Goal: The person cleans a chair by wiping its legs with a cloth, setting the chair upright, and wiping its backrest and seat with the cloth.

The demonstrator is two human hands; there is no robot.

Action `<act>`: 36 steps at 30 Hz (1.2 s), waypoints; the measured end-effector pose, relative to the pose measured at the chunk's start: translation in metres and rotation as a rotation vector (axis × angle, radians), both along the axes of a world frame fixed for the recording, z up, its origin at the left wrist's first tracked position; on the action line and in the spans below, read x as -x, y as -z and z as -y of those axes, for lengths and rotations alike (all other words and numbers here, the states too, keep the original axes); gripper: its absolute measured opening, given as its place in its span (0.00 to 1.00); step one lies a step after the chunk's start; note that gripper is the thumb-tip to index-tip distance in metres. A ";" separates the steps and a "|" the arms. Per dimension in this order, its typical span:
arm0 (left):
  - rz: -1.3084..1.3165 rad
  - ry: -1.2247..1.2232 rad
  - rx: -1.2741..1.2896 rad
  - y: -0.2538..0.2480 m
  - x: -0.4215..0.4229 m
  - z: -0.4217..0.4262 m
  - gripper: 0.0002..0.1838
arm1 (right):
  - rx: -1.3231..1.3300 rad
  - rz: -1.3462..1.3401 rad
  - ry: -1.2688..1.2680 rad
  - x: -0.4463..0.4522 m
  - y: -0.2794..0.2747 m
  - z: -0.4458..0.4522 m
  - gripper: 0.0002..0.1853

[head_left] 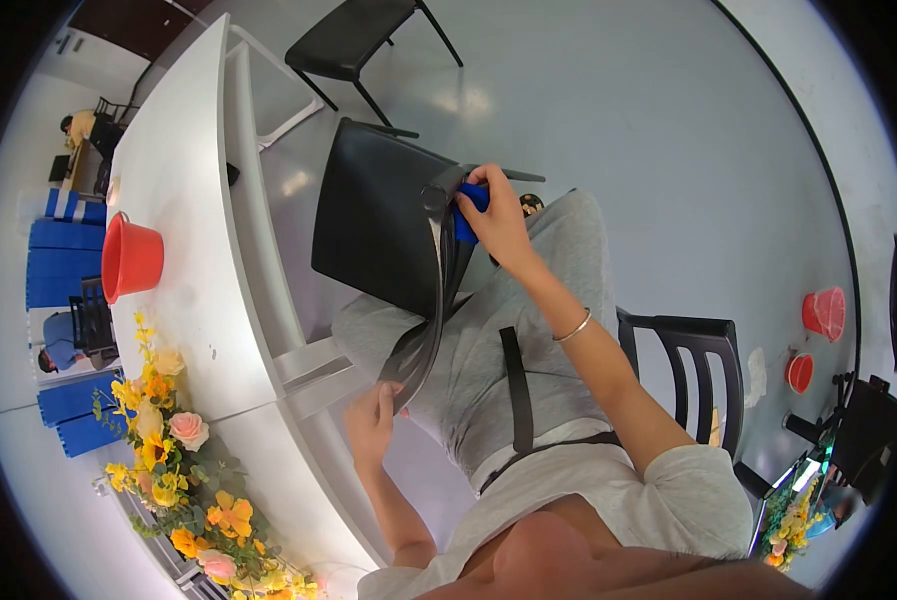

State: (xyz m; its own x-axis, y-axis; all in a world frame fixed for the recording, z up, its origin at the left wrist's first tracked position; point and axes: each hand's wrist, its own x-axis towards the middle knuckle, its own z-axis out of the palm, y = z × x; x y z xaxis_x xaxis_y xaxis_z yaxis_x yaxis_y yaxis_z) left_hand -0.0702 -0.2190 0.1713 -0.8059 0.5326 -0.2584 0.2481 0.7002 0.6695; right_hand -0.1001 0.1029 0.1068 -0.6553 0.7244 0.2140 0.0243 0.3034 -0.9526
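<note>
Right hand (500, 222) curled on soft blue cloth (465, 222) against black chair (373, 220); left hand (371, 425) closed on backrest (437, 330); chair probably stiff, lightish, smooth; best gripped by backrest.

own hands (372, 424) (500, 218): 2 | blue cloth (465, 228): 1 | nearby black chairs (373, 215) (353, 42) (680, 324): 3 | red buckets (140, 256) (823, 313) (797, 374): 3

Single wide head-worn view, strongly curved, dark corners. Looks steeply down over wearer's shirt (543, 485) onto black chair (368, 220), close below; white table (183, 200) at left, grey floor (668, 120) reaching away beyond.
</note>
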 end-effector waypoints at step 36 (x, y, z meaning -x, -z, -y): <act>-0.021 0.030 0.035 0.007 0.002 0.003 0.21 | 0.179 -0.007 0.047 0.012 0.014 -0.006 0.13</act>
State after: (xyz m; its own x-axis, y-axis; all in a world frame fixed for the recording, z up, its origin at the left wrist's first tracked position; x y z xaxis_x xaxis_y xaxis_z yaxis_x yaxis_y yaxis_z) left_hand -0.0726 -0.2224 0.1645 -0.7955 0.5472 -0.2603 0.2831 0.7154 0.6388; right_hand -0.1122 0.1086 0.0930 -0.6185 0.7813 0.0838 0.0274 0.1280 -0.9914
